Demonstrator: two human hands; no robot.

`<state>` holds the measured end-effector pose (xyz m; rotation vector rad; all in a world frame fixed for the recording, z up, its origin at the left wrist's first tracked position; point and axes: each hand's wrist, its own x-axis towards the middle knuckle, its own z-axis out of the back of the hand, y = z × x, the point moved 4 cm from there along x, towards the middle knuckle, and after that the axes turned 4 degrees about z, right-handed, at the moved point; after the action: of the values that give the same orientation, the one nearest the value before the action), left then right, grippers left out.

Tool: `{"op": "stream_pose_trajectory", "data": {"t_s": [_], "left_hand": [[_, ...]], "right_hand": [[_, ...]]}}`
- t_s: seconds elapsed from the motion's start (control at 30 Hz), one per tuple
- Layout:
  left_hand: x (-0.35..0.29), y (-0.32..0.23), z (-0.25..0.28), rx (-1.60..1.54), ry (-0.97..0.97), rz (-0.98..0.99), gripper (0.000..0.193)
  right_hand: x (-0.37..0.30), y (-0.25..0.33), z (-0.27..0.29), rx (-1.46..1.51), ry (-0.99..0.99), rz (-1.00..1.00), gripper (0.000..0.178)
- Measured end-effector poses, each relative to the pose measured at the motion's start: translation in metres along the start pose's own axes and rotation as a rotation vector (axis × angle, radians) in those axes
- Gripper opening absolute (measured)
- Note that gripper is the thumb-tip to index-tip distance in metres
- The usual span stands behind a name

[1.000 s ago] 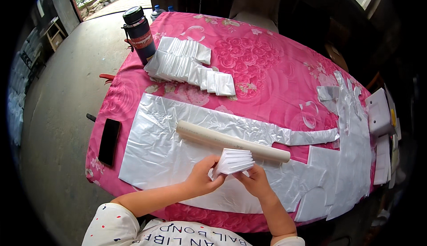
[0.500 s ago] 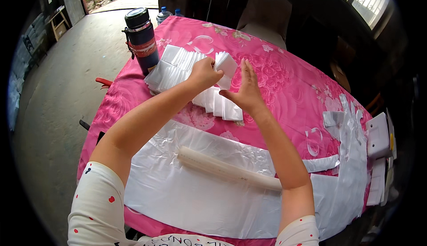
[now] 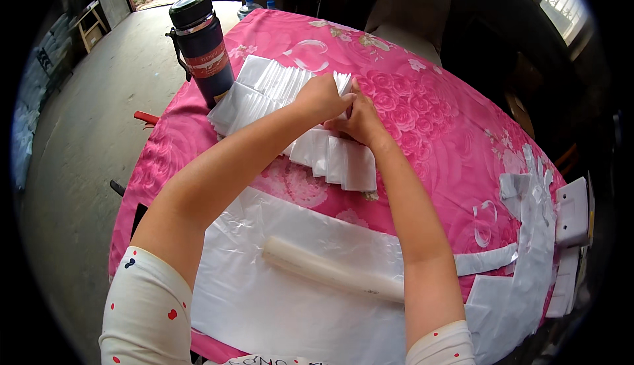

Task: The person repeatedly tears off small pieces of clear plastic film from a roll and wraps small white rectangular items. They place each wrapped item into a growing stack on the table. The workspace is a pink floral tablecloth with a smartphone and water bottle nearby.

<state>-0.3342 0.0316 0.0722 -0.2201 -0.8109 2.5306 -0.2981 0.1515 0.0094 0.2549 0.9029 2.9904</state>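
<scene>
My left hand (image 3: 323, 97) and my right hand (image 3: 362, 117) come together over the far part of the table, closed on a small stack of folded clear plastic bags (image 3: 342, 82). The stack stands on edge between them, and my fingers hide most of it. To the left of my left hand lies a long row of overlapping folded plastic bags (image 3: 254, 94). More flat folded bags (image 3: 333, 160) fan out on the cloth just below my hands.
A pink floral tablecloth (image 3: 422, 160) covers the table. A dark blue flask (image 3: 205, 58) stands at the far left edge. Nearer me lie a broad plastic sheet (image 3: 277, 312) and a pale roll (image 3: 323, 269). Plastic strips (image 3: 528, 200) and white boxes (image 3: 572, 213) sit at the right.
My right hand, open and apart half a second ago, has moved left and closed on the stack beside my left hand. The view has shifted slightly.
</scene>
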Motion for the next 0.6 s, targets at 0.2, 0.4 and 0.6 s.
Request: {"op": "stream_pose_trajectory", "data": {"t_s": [0.2,0.4,0.6], "left_hand": [[0.002,0.022,0.034,0.101,-0.317,-0.154,0.050],[-0.023,0.041,0.049,-0.075,-0.442,-0.297,0.039],[-0.116,0.054,0.023,0.194,-0.223,-0.757,0.037]], "right_hand": [[0.001,0.019,-0.009,-0.038,-0.048,-0.073,0.127],[0.001,0.013,-0.004,0.116,-0.051,-0.055,0.132],[-0.072,-0.001,0.027,0.137,0.069,0.122,0.129]]}}
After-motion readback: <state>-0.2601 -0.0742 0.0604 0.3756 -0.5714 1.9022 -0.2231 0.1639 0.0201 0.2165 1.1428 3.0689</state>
